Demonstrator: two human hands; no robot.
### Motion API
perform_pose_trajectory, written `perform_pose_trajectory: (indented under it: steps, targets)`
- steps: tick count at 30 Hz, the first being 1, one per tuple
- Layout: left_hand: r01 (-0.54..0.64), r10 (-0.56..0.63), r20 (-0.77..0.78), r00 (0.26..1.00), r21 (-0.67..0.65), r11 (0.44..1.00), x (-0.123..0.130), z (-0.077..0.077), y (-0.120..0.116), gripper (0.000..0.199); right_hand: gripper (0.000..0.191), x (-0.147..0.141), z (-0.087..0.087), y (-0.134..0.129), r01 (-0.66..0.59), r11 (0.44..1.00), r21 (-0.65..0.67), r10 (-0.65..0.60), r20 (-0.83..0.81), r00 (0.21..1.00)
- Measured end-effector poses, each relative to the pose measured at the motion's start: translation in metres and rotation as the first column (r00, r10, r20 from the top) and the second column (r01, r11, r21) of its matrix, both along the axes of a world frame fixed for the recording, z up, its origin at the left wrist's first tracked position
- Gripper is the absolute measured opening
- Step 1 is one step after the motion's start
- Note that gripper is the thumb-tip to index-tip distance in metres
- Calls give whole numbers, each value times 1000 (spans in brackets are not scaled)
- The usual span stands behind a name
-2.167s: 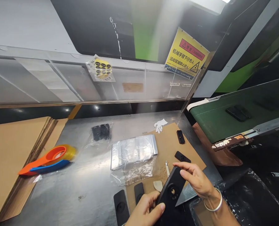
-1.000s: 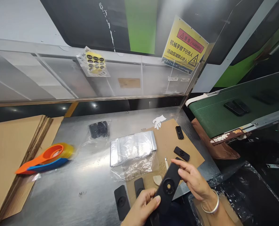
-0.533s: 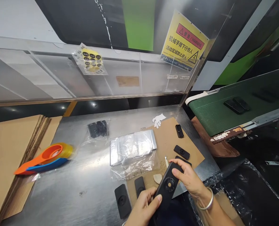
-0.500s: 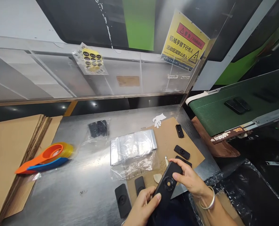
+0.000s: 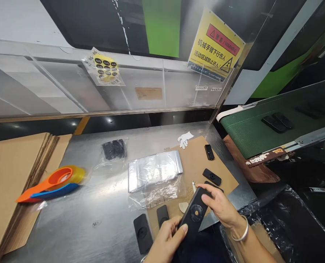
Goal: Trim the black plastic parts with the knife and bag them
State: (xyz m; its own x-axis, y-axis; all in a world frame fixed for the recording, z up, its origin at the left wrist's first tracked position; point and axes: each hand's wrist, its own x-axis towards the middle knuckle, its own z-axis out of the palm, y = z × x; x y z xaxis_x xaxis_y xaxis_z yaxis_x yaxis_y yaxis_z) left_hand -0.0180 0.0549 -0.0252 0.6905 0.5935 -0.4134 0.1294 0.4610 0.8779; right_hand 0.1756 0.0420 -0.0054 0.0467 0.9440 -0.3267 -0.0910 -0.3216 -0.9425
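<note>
Steel bench (image 5: 77,219), conveyor (image 5: 240,133) at its two o'clock. Left hand (image 5: 164,239) pinches the black part (image 5: 190,220) low, right hand (image 5: 225,211) pinches up top, probably keeping it steady lol.

Metal table (image 5: 96,197) (shiny) carries cardboard (image 5: 220,164), glove (image 5: 184,139), clear bags (image 5: 154,170).

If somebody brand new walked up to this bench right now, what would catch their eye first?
Probably the bright yellow warning sign at the upper right, on the clear panel above the bench. Next, the orange and blue tape dispenser at the left, beside the stacked cardboard. Then, near the bottom, the black part with a round recess, held between the left hand and right hand.
</note>
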Motion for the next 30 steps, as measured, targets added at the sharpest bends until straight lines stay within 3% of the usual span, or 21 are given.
perform_pose_trajectory:
  steps: [3,6,10,15,17,23,26,30]
  targets:
    - [1,-1,0,1000,31,1000,0,2,2,39,48,1,2,-2,-35,999,37,34,7,999]
    - [11,-12,14,1000,76,997,4,4,-2,37,35,-7,-2,1,110,992,55,-116,122,986]
    - [16,-17,23,1000,53,998,6,4,-1,37,42,-11,-7,6,230,973,17,-230,130,965]
    - [8,-9,24,1000,32,999,0,4,5,37,40,2,-1,2,86,996,-9,-86,-107,990]
    - [19,-20,10,1000,75,997,1,3,2,36,40,3,0,1,85,996,-2,-84,-135,987]
    - [91,-21,-223,975,307,947,10,2,-12,38,34,-11,-4,11,267,963,-41,-269,-67,961]
    - [45,-6,-155,988,245,968,9,3,-9,37,36,-8,-2,12,259,963,-69,-265,-108,958]
    - [-21,19,15,1000,86,996,4,4,-2,37,38,3,4,5,85,996,-23,-87,-179,980]
